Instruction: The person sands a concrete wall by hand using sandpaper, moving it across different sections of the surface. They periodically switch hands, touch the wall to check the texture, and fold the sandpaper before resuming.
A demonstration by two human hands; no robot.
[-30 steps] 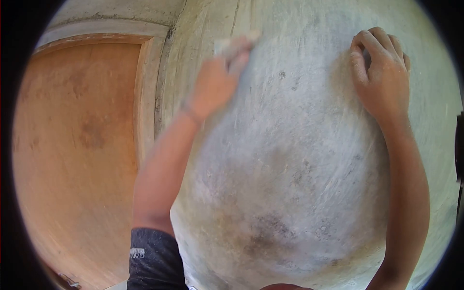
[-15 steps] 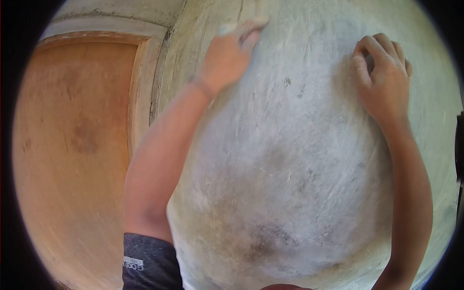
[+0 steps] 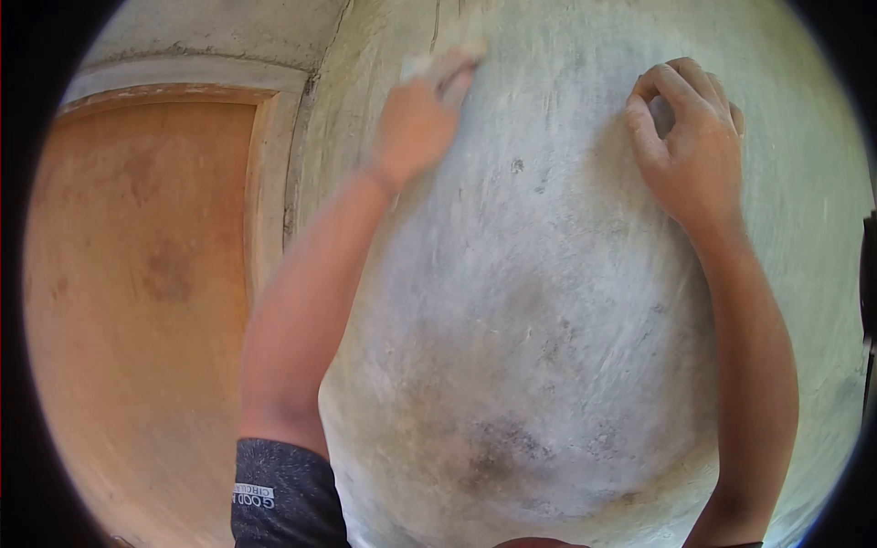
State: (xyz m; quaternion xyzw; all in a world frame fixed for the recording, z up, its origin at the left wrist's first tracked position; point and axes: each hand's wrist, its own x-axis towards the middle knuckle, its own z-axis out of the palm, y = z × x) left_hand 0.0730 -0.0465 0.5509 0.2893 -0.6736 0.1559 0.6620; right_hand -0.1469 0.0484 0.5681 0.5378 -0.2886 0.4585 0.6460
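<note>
My left hand (image 3: 417,125), blurred by motion, is high on the grey plastered wall (image 3: 539,247). Its fingers are closed around a flat, pale piece (image 3: 416,67) whose edge shows past the fingers against the wall; its kind I cannot tell. Farther right, my right hand (image 3: 692,128) meets the same wall with its fingers curled. Thumb and forefinger form a loop there, and the fingertips are hidden behind the knuckles. Whitish dust coats those fingers.
An orange-brown wooden door (image 3: 151,274) fills the left side, set in a pale frame (image 3: 265,187). A crack runs down the wall corner beside it. Dark stains (image 3: 507,447) mark the lower wall. A dark object (image 3: 869,279) stands at the right edge.
The view has shifted, so door and wall marks sit a little lower. My right hand appears farther left, slightly up against the wall. My left hand appears slightly lower and left, still holding the pale piece.
</note>
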